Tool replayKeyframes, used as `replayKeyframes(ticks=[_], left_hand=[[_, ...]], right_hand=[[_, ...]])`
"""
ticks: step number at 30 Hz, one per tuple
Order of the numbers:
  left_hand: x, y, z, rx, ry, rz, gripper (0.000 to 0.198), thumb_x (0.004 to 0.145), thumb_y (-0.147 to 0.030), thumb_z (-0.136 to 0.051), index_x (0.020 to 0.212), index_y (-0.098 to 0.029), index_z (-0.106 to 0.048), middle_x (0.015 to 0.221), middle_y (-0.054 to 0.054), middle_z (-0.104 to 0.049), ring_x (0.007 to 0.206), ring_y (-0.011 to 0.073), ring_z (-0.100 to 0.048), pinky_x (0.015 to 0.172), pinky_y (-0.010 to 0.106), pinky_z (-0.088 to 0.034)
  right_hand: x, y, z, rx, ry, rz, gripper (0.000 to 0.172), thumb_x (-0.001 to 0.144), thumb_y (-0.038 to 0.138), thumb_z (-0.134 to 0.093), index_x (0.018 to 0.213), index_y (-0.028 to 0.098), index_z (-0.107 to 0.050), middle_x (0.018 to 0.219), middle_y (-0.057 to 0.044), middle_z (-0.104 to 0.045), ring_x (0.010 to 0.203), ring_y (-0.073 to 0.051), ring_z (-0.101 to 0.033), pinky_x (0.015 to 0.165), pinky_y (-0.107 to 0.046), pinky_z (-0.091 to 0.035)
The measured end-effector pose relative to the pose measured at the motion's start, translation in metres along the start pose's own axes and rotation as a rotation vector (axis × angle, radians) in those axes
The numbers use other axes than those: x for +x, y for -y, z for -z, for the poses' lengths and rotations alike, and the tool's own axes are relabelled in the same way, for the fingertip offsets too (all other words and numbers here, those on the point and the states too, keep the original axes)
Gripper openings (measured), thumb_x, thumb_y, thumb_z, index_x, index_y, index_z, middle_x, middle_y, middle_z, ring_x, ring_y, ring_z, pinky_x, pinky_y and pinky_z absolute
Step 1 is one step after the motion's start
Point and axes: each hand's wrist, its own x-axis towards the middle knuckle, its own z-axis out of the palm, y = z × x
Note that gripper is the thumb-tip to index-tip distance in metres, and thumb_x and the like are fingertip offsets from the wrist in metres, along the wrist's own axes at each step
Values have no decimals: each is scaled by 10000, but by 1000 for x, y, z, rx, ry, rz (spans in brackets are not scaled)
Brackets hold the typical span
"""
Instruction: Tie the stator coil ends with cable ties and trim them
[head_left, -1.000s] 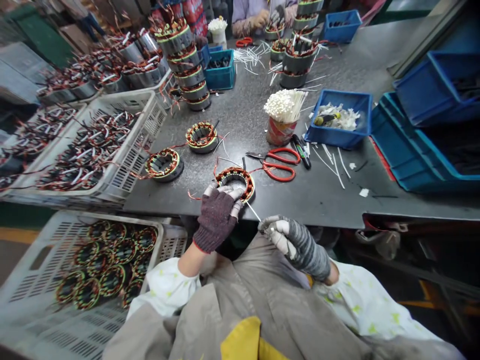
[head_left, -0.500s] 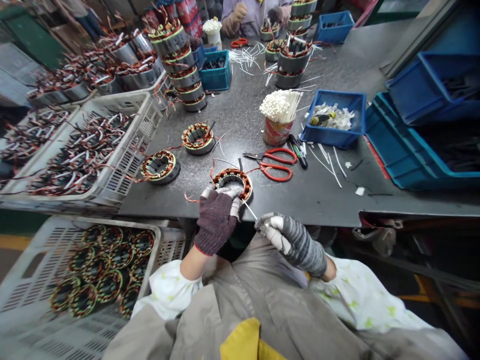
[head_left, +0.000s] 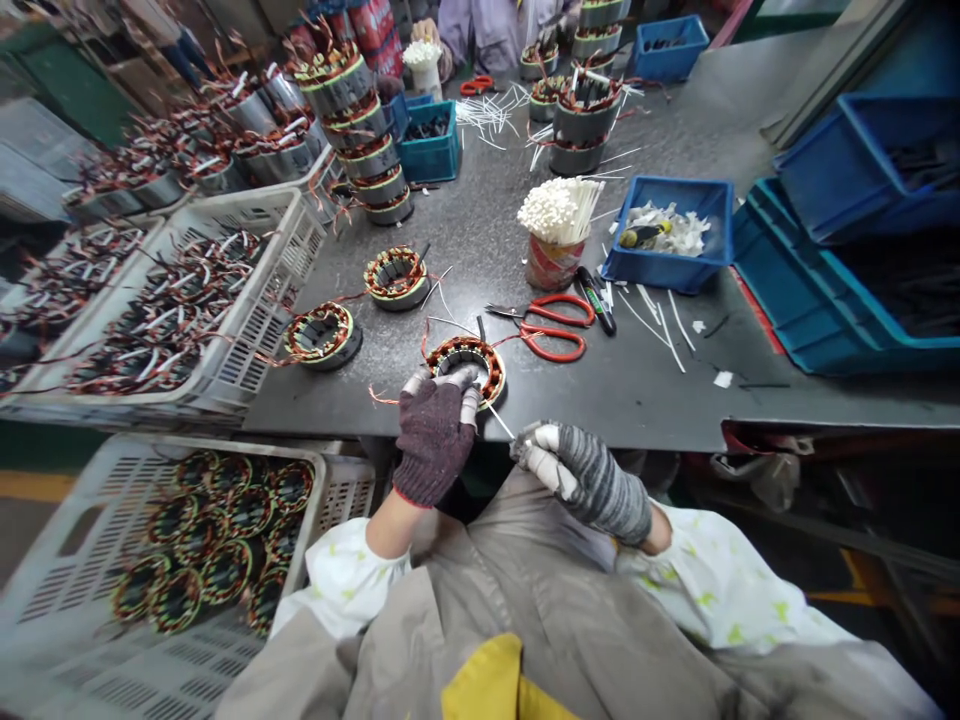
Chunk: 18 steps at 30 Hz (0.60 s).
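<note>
A motor stator with copper windings lies near the table's front edge. My left hand, in a dark maroon glove with pale fingertips, grips its near left side, the fingers reaching over the rim. A thin white strip runs from the stator's near edge to my right hand. That hand, in a grey striped glove, pinches the strip's end just off the table edge. Red-handled scissors lie right of the stator. Two more stators, one farther back and one to the left, rest on the table.
Behind the scissors stand a cup of white sticks and a blue bin of white scraps. Teal bins line the right. Crates of stators fill the left, beside a tall stator stack. A co-worker is across the table.
Both hands stay almost in place on the stator and strip. Across the table, the co-worker's raised hand has come down. The camera view has shifted slightly.
</note>
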Motion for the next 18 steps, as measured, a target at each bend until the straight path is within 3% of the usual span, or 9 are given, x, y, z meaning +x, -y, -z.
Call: replayKeyframes(ticks=[5, 9, 11, 15, 18], left_hand=[[0, 0, 0, 3, 52, 27, 281, 1106, -285, -478, 1230, -207, -718, 1262, 67, -816, 1189, 262, -730, 1201, 468, -430], [0, 0, 1, -36, 55, 55, 298, 1102, -297, -487, 1277, -212, -713, 1306, 81, -800, 1223, 265, -726, 1220, 486, -429], [0, 0, 0, -65, 28, 51, 310, 1100, -287, -492, 1318, -219, -702, 1320, 81, -795, 1243, 259, -724, 1222, 488, -432], [-1, 0, -2, -92, 1, 44, 300, 1092, -282, -503, 1292, -225, -719, 1255, 76, -817, 1209, 257, -740, 1223, 495, -432], [0, 0, -2, -98, 19, 56, 284, 1084, -283, -509, 1248, -230, -734, 1229, 80, -823, 1182, 260, -747, 1231, 506, -422]], right_hand=[[4, -4, 0, -16, -24, 5, 275, 1094, 369, -555, 986, 228, -765, 920, -69, -800, 839, -206, -780, 802, -304, -662], [21, -4, -5, 131, -56, 92, 256, 1101, 309, -531, 1012, 227, -756, 1078, -79, -804, 960, -187, -786, 904, -304, -657], [22, 0, -3, 145, -103, 110, 236, 1096, 272, -528, 1002, 225, -739, 1089, -80, -800, 948, -175, -787, 884, -299, -659], [4, 7, 4, 41, -211, 113, 132, 1052, 214, -602, 993, 231, -718, 1024, -73, -803, 888, -181, -795, 823, -296, -667], [-8, 5, 2, 11, -186, 105, 112, 1043, 206, -622, 1019, 233, -728, 1017, -65, -812, 893, -184, -801, 821, -288, -665]])
